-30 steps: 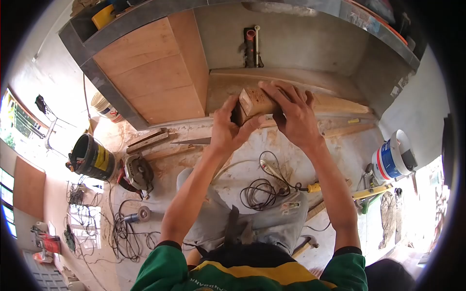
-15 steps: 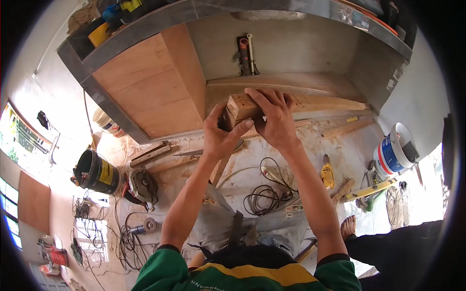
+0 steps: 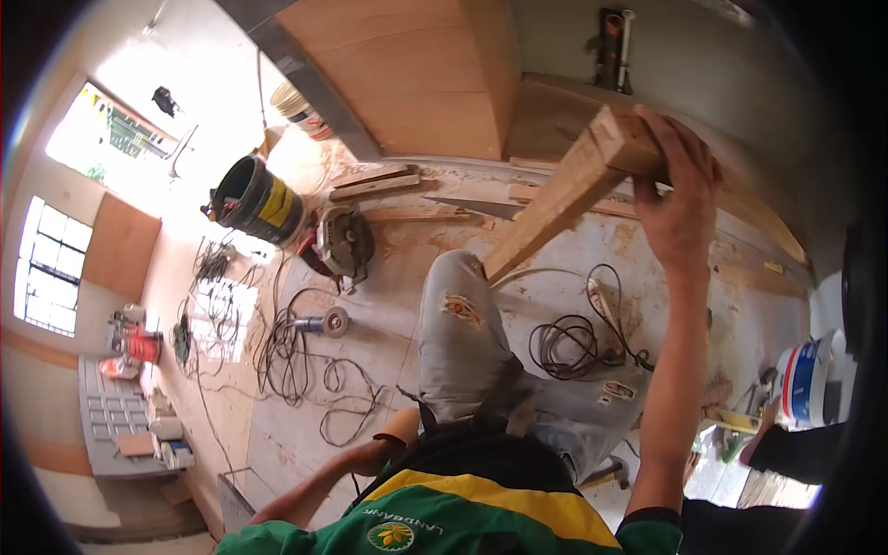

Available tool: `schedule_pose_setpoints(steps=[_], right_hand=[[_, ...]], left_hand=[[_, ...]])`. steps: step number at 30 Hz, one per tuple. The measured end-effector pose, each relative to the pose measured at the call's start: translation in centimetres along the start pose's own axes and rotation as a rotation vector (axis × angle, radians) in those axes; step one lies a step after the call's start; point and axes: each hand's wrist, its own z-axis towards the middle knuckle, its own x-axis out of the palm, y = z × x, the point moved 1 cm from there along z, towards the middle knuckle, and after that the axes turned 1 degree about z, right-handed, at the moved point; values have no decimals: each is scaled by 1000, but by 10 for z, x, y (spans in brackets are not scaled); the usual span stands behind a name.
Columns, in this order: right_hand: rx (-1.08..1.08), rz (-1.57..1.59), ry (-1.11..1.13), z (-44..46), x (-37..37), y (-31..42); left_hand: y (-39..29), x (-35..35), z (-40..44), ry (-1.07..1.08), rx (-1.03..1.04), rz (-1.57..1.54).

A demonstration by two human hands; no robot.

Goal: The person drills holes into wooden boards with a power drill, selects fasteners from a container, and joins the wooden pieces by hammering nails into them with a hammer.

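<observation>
Now the right hand (image 3: 680, 190) alone grips and steadies the wooden beam (image 3: 560, 199), which slants beside the knee (image 3: 451, 276); the left hand (image 3: 366, 456) has let go and sits low, its hold unclear.

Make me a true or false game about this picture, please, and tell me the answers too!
1. The right hand is holding the wooden beam. True.
2. The wooden beam is round like a pipe. False: it has flat sides and straight edges.
3. The circular saw is on the floor beside the black bucket. True.
4. The black bucket has a pink label. False: it has a yellow label.
5. The shirt has green and yellow on it. True.
</observation>
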Motion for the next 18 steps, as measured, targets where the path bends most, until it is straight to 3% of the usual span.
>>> schedule_pose_setpoints(steps=[1, 2, 4, 5, 7, 8, 18], right_hand=[[-11, 23, -3, 1, 0, -1], [-5, 21, -1, 0, -1, -2], [1, 21, -3, 0, 2, 2], [-18, 37, 1, -1, 2, 2], [-33, -19, -1, -3, -6, -3], [-24, 4, -3, -4, -5, 0], [15, 40, -22, 1, 0, 6]], left_hand=[[1, 19, 0, -265, 93, 136], [13, 36, 2, -285, 81, 140], [34, 53, 9, -258, -321, 76], [35, 50, 13, -256, -307, 82], [37, 45, 36, 276, -889, 376], [37, 46, 40, 321, -937, 410], [53, 38, 38, -94, -630, 501]])
